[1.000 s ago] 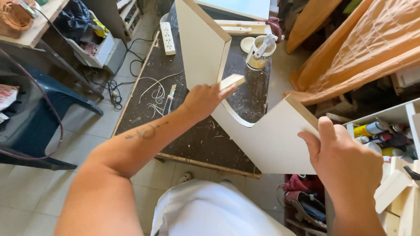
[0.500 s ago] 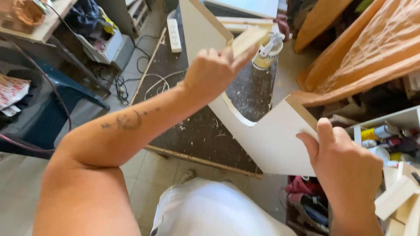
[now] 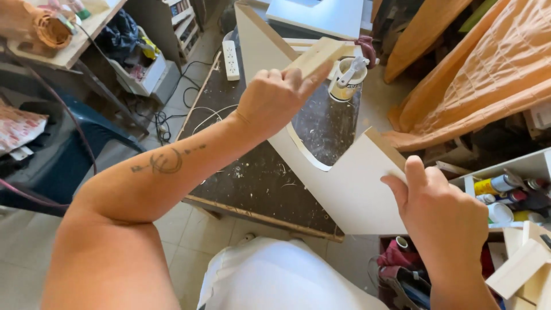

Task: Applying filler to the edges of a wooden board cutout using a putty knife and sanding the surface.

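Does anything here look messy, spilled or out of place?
Yes: wood shavings and dust are scattered over the dark workbench, and loose cables lie tangled on the floor beside it. The white cut panel itself looks undamaged, held by the right hand.

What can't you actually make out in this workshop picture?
All in the head view:
- Wooden block: its lower end is hidden by the left hand.
- White cut panel: its right corner is covered by the right hand.
- Cans on the shelf: partly cut off by the right edge.
- Glue pot: contents too small to tell.
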